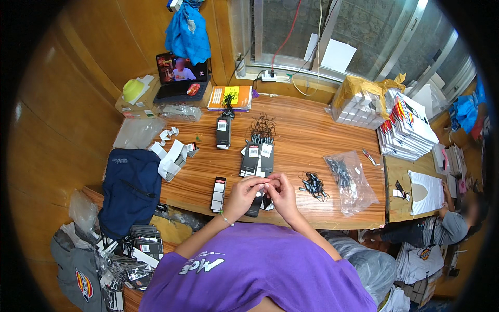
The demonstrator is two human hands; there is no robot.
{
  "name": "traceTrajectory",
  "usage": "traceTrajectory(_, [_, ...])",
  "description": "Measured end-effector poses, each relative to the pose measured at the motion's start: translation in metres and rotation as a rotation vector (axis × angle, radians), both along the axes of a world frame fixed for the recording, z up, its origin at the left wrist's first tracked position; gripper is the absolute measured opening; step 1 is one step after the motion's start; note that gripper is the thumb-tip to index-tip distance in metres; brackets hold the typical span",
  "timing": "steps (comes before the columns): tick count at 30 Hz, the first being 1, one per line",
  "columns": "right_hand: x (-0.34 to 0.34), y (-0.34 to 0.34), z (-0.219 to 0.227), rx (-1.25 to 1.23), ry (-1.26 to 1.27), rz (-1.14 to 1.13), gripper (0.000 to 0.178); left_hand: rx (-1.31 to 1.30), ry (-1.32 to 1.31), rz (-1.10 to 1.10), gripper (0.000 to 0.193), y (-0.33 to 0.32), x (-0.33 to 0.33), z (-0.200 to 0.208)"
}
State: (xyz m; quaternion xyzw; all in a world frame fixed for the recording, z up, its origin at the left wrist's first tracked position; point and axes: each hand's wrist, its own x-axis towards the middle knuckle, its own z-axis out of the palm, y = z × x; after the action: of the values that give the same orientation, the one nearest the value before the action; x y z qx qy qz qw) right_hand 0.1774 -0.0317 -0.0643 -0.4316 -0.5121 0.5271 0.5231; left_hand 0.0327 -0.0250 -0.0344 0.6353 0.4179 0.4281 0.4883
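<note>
Close work over a black tag (253, 209)

The tag shows beneath our left hand (240, 198) and right hand (282, 196), near the table's (322, 138) six-o'clock edge. Both hands pinch narrowly, fingertips meeting; what lies between is too small to tell. We judge this step fine fingertip work, the next move calling for steady pinches. Stacked tags (250, 162) lie at twelve, loose cords (314, 185) at three.

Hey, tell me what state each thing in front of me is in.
Left hand: fingers pinched, close to the right's
Right hand: fingers pinched; anything held too small to tell
Middle black tags: stacked, strings loose
Dark cords: loose heap
Clear plastic bag: lying down, partly filled
Tablet: propped up, screen lit
Blue bag: hanging
White shirt: spread out
</note>
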Motion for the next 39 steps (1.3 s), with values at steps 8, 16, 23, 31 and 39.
traceTrajectory(8, [0.009, 0.005, 0.015, -0.089, -0.214, -0.023, 0.015, 0.092, -0.057, 0.059, 0.017, 0.000, 0.003, -0.004])
traceTrajectory(16, [0.005, 0.005, 0.013, 0.130, -0.254, -0.077, 0.011, 0.121, 0.041, 0.151, 0.012, 0.001, -0.005, 0.005])
traceTrajectory(23, [0.006, 0.004, 0.012, -0.327, 0.231, 0.078, 0.007, 0.304, 0.195, 0.161, 0.008, 0.005, -0.006, -0.004])
traceTrajectory(31, [0.023, 0.009, 0.002, -0.546, 0.449, 0.271, 0.001, 0.216, 0.162, 0.037, 0.009, 0.001, -0.008, -0.004])
traceTrajectory(39, [0.034, 0.009, 0.001, -0.632, 0.491, 0.380, 0.004, 0.237, 0.153, -0.011, 0.009, -0.003, -0.008, 0.004])
